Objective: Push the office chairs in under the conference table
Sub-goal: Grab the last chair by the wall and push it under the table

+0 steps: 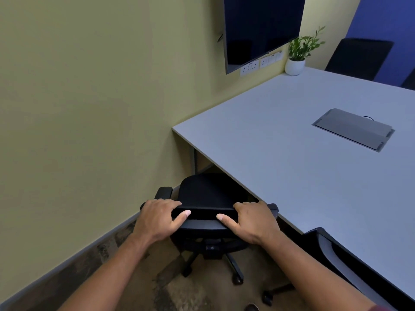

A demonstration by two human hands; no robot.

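Both forearms extend forward from the bottom edge toward a black office chair [208, 198]. The left hand [157, 217] is closed over the left end of the chair's top backrest rail, fingers curled over the front and thumb lying along the rear face. The right hand [253, 221] is closed over the right end of the same rail in a mirrored grip (thumb likewise pointing inward along the rear face). The chair stands on a patterned carpet [186, 292] with its castor base visible below the hands; its seat is partly under the near left corner of the worktop [292, 153], and the left armrest remains outside the worktop edge, close to the pale yellow wall [89, 108]. A second black chair [332, 254] sits just to the right, its backrest against the worktop's near edge. Set into the grey worktop surface is a closed cable hatch [353, 129] with a cable loop showing at its far side. At the far corner of the worktop stands a small green plant in a white pot [295, 66], touching or nearly touching the wall. Above it, a dark screen [262, 28] is mounted on the wall, with a row of white sockets [260, 63] just beneath. A third black chair [357, 58] stands at the far side of the worktop, before a blue wall [386, 19].
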